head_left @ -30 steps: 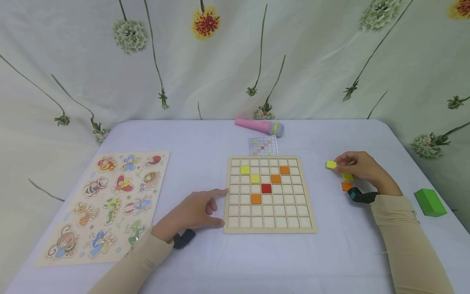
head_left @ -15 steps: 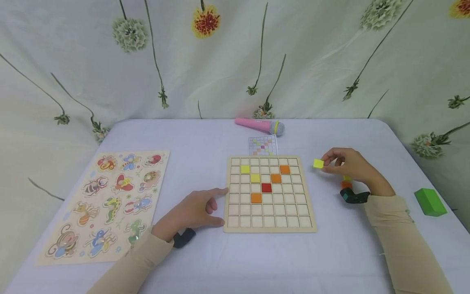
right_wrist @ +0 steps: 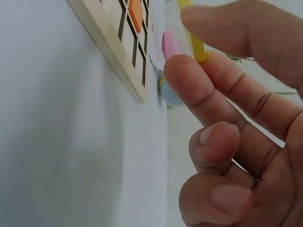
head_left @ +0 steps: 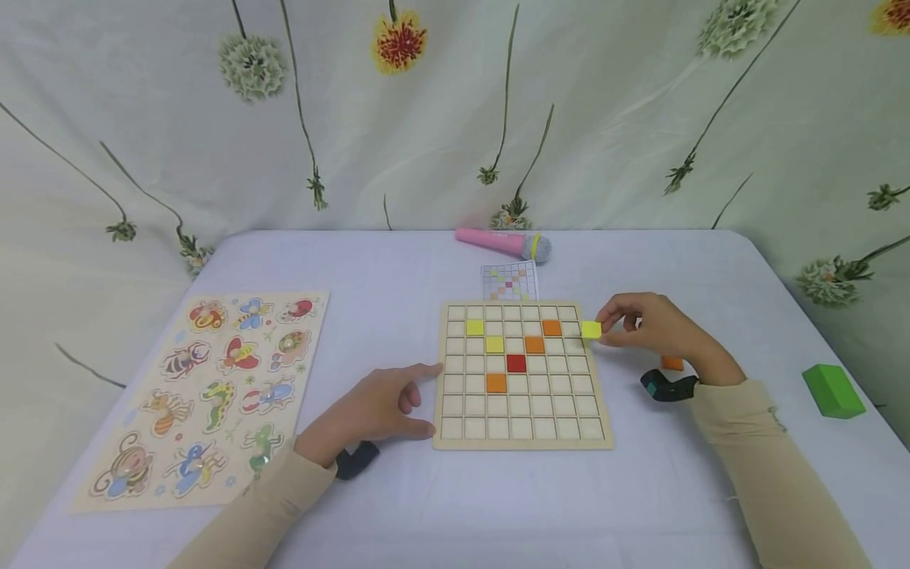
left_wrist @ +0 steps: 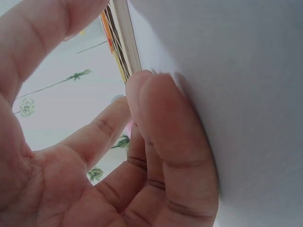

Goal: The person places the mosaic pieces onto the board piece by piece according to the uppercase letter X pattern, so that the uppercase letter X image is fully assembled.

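Note:
Between thumb and fingers my right hand [head_left: 650, 322] pinches a small yellow square tile [head_left: 591, 329], held over the right rim of a wooden grid board [head_left: 522, 445]. In the right wrist view the yellow tile [right_wrist: 198, 47] shows edge-on at the fingertips. My left hand [head_left: 377, 405] is at the board's left side, thumb and index finger stretched to its edge, the other fingers bent. Set in the grid are two yellow tiles [head_left: 475, 327], three orange tiles [head_left: 535, 345] and one red tile [head_left: 516, 363].
An orange tile [head_left: 672, 363] lies right of the board, partly behind my right wrist. A printed grid card [head_left: 508, 282] and a pink microphone [head_left: 498, 242] lie beyond the board. An insect puzzle board [head_left: 206, 395] is at left, a green block [head_left: 833, 391] far right.
My right hand has carried the yellow tile leftward from beside the loose tiles to the board's right rim. My left hand has stayed at the board's left edge.

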The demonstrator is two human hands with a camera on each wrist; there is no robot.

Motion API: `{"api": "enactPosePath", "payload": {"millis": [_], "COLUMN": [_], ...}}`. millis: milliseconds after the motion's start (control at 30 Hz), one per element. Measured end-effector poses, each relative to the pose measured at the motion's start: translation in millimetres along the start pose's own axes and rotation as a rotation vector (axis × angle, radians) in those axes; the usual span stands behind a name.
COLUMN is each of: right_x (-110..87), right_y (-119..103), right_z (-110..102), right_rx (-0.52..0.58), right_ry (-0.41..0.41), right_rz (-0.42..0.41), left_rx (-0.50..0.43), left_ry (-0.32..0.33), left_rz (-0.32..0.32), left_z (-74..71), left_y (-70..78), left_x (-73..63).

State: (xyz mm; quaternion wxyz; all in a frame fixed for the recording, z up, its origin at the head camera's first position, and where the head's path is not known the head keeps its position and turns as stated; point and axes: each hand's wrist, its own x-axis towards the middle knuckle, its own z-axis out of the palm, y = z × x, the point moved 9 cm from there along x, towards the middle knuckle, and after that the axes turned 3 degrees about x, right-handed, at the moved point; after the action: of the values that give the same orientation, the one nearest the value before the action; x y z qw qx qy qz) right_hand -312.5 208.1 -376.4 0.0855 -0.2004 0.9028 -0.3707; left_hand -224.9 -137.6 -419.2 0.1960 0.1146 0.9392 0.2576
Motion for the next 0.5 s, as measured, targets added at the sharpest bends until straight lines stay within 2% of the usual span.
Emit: {"api": "enactPosePath", "payload": {"millis": [167,367,500], "right_x": [0.4,1.2,2.0], "right_y": [-10.9,-16.3,-22.3], "right_z": [8.2,20.5,30.3], "right_rx": [0.017,0.040,0.052], "right_ry": [-0.033,-0.089,-0.130], "right_rz": [-0.054,-0.050,-0.080], "left_rx": [-0.002,0.000,0.006], "left_ry": [-0.001,0.002,0.002], "left_rz": [-0.008,-0.011,-0.008], "left_z": [1.0,1.1,1.2], "left_y": [-1.0,-1.8,-2.3], "left_x": [1.2,1.4,2.1]}}
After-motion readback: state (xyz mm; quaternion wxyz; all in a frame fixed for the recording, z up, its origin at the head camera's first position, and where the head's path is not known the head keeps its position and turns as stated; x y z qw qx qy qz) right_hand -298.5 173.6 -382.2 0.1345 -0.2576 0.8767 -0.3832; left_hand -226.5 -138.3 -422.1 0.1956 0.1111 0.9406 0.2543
